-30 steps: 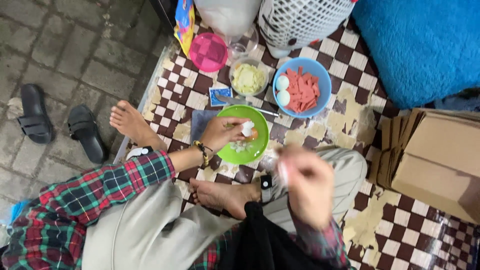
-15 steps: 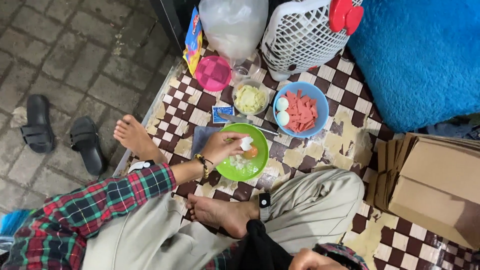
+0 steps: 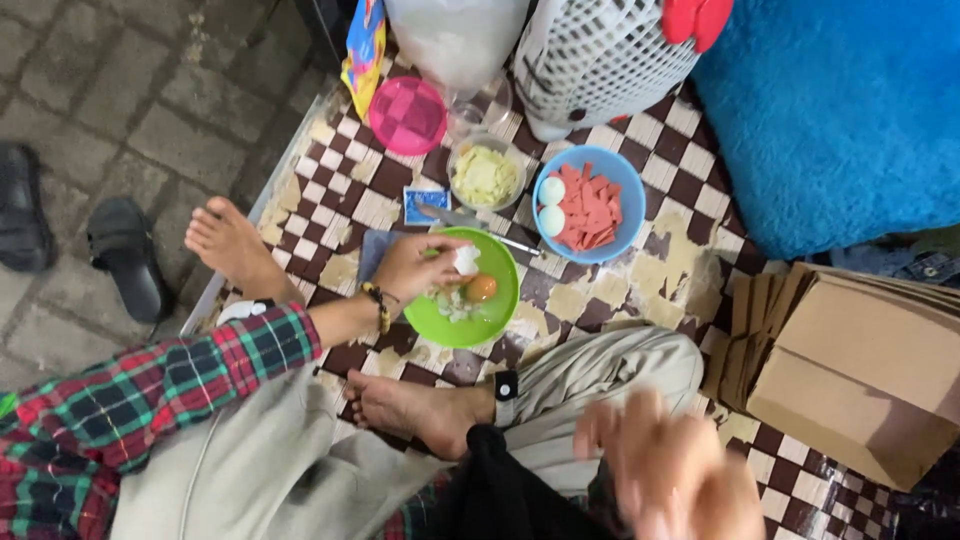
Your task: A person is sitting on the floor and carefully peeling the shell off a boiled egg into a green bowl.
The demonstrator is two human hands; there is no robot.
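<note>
Head camera looks down at a checkered floor mat [image 3: 690, 180]. Left hand [image 3: 420, 265] reaches over the green bowl [image 3: 500, 300], fingers closed on a piece of white eggshell [image 3: 466, 260] above the bowl's near rim. An egg yolk [image 3: 481, 288] lies in the bowl, just beside that hand, next to some chopped bits. Right hand [image 3: 670, 475] is low in the picture, well apart from the bowl, blurred, fingers spread and holding nothing. Beyond the green bowl sit a blue bowl [image 3: 625, 180] with two eggs and red slices, and a small clear tub [image 3: 487, 175].
</note>
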